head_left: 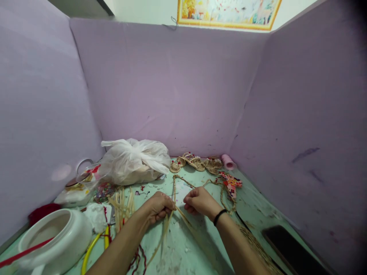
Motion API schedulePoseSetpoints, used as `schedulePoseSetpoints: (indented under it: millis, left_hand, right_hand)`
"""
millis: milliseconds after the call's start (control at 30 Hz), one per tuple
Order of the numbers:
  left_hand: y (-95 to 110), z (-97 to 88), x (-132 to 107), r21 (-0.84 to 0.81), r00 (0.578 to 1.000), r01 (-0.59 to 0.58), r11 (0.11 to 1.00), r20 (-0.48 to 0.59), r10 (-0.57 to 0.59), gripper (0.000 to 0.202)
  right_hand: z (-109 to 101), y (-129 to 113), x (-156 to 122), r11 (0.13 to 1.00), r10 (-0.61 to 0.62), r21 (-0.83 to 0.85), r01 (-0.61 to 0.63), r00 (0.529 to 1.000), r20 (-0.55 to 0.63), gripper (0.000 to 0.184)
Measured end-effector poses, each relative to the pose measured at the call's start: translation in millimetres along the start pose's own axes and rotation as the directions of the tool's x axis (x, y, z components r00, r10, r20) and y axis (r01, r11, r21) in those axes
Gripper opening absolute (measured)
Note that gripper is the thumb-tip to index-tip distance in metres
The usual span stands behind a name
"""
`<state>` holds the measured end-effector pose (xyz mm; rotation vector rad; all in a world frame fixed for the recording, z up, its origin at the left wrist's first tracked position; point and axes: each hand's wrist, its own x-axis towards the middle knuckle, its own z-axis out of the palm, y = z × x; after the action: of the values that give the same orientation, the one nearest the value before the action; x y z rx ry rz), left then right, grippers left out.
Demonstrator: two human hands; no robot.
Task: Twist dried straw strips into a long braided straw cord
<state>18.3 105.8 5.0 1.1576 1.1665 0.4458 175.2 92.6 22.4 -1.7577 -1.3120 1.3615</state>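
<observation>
- Head view: green table (183, 254), enclosed on three sides by purple partition walls (172, 88).
- White plastic bag (134, 160), far-left part of the table, bunched shut. The contents are pale and cannot be identified.
- White jar (57, 233), near-left corner, mouth open. A red stick (25, 253) leans out over its rim; nothing else shows inside.
- Clear glass jar (83, 179), left edge, beyond the white jar. The contents are gold-brown and too small to identify.
- Left hand (157, 208), table centre: fingers closed around the straw strands (166, 229), whose loose ends fan toward the near edge.
- Right hand (200, 200), just beside the left: fingers curled narrow, pinching the same strands where they join the braided cord (183, 179), which runs toward the far edge.
- Step in hand, as judged: twisting loose strands into the cord. A further twist calls for even tension from both hands and, probably, a fresh strand from the loose straw pile (123, 204) near the left hand.
- Small woven pieces (197, 163), far edge.
</observation>
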Motion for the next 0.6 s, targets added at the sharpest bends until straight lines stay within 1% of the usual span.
schedulePoseSetpoints:
  millis: [67, 167, 233, 333, 400, 500, 567, 600]
  left_hand:
    - [0.0, 0.0, -0.3, 0.000, 1.000, -0.013, 1.000, 0.007, 0.013, 0.015]
    - [0.3, 0.6, -1.0, 0.002, 1.000, -0.030, 1.000, -0.001, 0.030, 0.014]
    - [-0.2, 0.3, -0.6, 0.009, 1.000, -0.024, 1.000, -0.009, 0.025, 0.013]
    - [-3.0, -2.1, 2.2, 0.040, 1.000, -0.023, 0.999, -0.013, 0.024, 0.013]
    - [-5.6, -4.1, 4.6, 0.082, 1.000, -0.017, 0.996, -0.018, 0.018, 0.012]
    - [-7.4, -4.4, 6.4, 0.164, 0.999, -0.004, 0.987, -0.050, 0.012, 0.010]
    - [-5.1, -3.5, 4.6, 0.222, 0.998, -0.004, 0.975, -0.064, 0.018, 0.008]
    - [-2.4, -3.7, 2.4, 0.258, 0.998, -0.007, 0.966, -0.051, 0.021, 0.009]
  right_hand:
    - [7.5, 0.5, -1.3, 0.996, 0.028, 0.082, -0.035, 0.996, 0.081, 0.013]
    - [19.6, 1.5, -4.1, 0.973, 0.025, 0.219, -0.072, 0.977, 0.212, 0.014]
    - [24.9, 2.9, -4.9, 0.965, 0.030, 0.247, -0.093, 0.969, 0.245, 0.013]
    - [27.9, 5.6, -3.6, 0.968, 0.044, 0.232, -0.100, 0.971, 0.235, 0.013]
    - [28.6, 7.5, -1.5, 0.979, 0.012, 0.197, -0.052, 0.979, 0.201, 0.014]
    - [30.2, 9.8, 2.0, 0.993, -0.055, 0.107, 0.042, 0.992, 0.116, 0.016]
    - [31.5, 11.3, 3.6, 0.995, -0.083, 0.069, 0.077, 0.991, 0.100, 0.018]
    - [32.1, 12.0, 4.1, 0.994, -0.096, 0.065, 0.089, 0.990, 0.105, 0.019]
